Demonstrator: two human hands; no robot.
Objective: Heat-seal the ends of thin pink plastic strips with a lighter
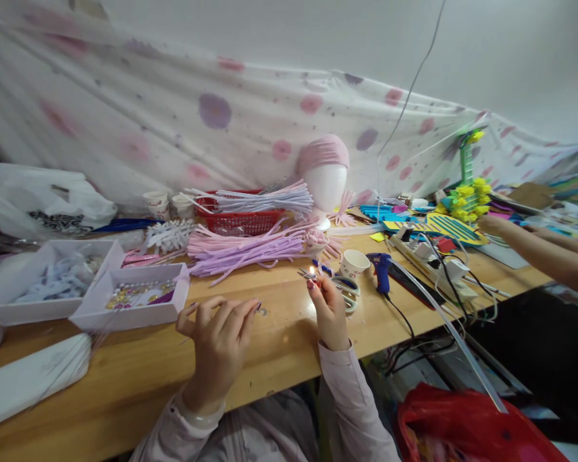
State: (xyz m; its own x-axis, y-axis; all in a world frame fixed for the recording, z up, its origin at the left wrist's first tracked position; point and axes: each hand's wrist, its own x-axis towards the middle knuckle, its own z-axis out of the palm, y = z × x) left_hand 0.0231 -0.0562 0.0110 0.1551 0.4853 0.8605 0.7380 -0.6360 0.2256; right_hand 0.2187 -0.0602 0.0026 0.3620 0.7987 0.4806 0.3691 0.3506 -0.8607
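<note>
My right hand [330, 314] is closed around a lighter whose body is mostly hidden by the fingers; a small flame [311, 271] burns above the thumb. Right beside that hand, a pair of scissors [350, 287] with pale handles lies on the table. My left hand [219, 343] hovers over the wood to the left, back towards me. Its thumb and forefinger come together at the tips, the other fingers bent. Whatever they pinch is too small to make out; a thin pale strand shows by the outer fingers.
Two white boxes [130, 323] with beads and trims stand left. Pink and lilac fuzzy stems [250, 253] lie before a red basket [243, 222]. A paper cup [354, 263], blue glue gun [381, 273] and power strip [433, 273] are right. Another person's arm [539, 250] reaches in.
</note>
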